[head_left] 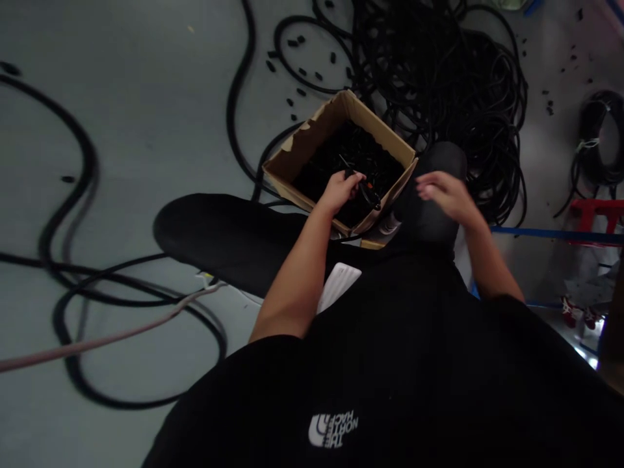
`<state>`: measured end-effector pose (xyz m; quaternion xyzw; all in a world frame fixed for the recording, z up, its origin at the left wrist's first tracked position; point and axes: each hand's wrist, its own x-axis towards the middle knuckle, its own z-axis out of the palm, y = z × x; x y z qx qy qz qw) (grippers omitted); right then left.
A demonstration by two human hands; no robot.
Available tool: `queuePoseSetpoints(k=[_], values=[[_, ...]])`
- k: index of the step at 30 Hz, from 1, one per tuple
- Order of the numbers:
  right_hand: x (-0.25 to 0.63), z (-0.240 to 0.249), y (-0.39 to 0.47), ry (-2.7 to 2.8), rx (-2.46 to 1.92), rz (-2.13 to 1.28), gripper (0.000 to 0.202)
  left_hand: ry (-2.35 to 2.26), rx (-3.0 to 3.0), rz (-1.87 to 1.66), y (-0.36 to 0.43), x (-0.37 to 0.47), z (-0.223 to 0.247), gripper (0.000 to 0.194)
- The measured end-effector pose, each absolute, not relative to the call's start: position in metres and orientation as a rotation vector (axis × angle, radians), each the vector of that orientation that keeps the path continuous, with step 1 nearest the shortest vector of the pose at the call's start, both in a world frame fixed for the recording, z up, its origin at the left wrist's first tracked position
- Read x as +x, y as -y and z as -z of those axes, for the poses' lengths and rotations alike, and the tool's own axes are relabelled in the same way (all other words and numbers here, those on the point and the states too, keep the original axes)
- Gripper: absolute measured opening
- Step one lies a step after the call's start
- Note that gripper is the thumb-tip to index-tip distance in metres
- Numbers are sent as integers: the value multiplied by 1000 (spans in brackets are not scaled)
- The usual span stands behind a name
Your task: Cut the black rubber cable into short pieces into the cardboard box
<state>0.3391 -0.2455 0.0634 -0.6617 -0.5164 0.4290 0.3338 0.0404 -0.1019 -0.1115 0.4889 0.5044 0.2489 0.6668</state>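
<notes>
My left hand is closed around a small black hand tool with a looped end and an orange spot; blur hides its exact kind. It hangs over an uncovered cardboard box filled with small black pieces. My right hand is above my right knee, to the right of the box. Its fingers are curled in and smeared by motion, and whatever they may pinch is too small to make out.
A large heap of black cable lies beyond the box. Black caps are scattered on the grey floor. A thick hose and a pinkish hose run on the left. A coiled cable and red stand are at right.
</notes>
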Motion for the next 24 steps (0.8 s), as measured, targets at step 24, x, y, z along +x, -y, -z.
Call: queuePoseSetpoints(k=[24], values=[[221, 131, 172, 1071, -1666, -1415, 73, -1259, 1739, -168, 154, 41, 106, 45]])
